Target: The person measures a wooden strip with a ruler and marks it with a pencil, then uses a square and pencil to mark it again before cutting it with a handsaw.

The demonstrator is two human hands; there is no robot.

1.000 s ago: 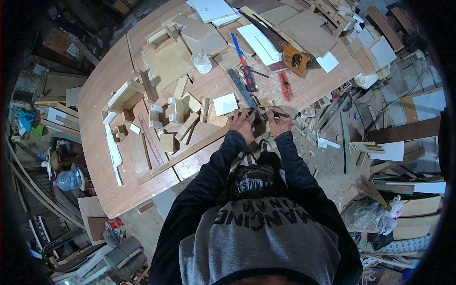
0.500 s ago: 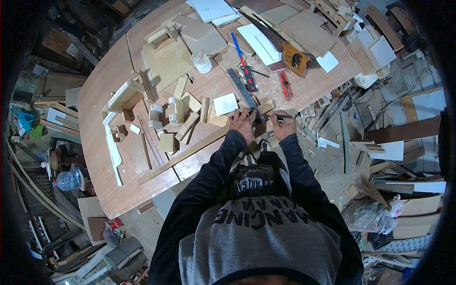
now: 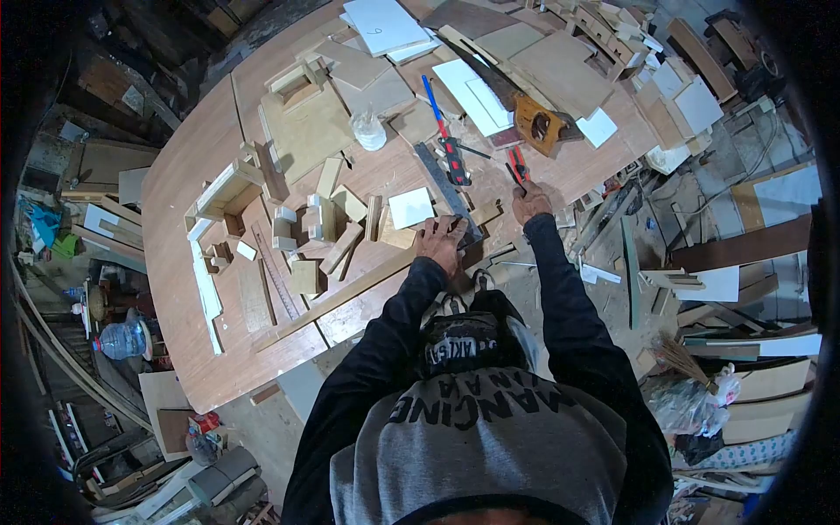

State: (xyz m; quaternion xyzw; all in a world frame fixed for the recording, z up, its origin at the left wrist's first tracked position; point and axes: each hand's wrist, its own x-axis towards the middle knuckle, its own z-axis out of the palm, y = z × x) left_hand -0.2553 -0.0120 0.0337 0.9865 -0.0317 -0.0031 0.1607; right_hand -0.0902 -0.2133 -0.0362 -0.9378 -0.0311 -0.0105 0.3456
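Observation:
My left hand (image 3: 440, 243) is closed over the near end of a long wooden strip (image 3: 359, 277) at the table's front edge, its fingertips beside a dark metal straight bar (image 3: 440, 178). To the right and farther forward, my right hand (image 3: 530, 205) pinches a thin dark stick (image 3: 514, 175), just below a red tool (image 3: 518, 159). A short wooden piece (image 3: 486, 211) lies between the two hands. Beyond the bar rests a red and black tool (image 3: 453, 161) with a blue end. A white square piece (image 3: 411, 208) sits above my left hand.
A handsaw with a wooden handle (image 3: 537, 125) lies at the back right. Several wood blocks (image 3: 306, 276) and a wooden frame (image 3: 229, 194) occupy the left of the table (image 3: 188, 350). A plastic cup (image 3: 368, 133) stands near the middle. Scrap wood is piled at the right.
My right hand has moved away from my left hand, forward and slightly right, up to the red tool. My left hand stays at the strip.

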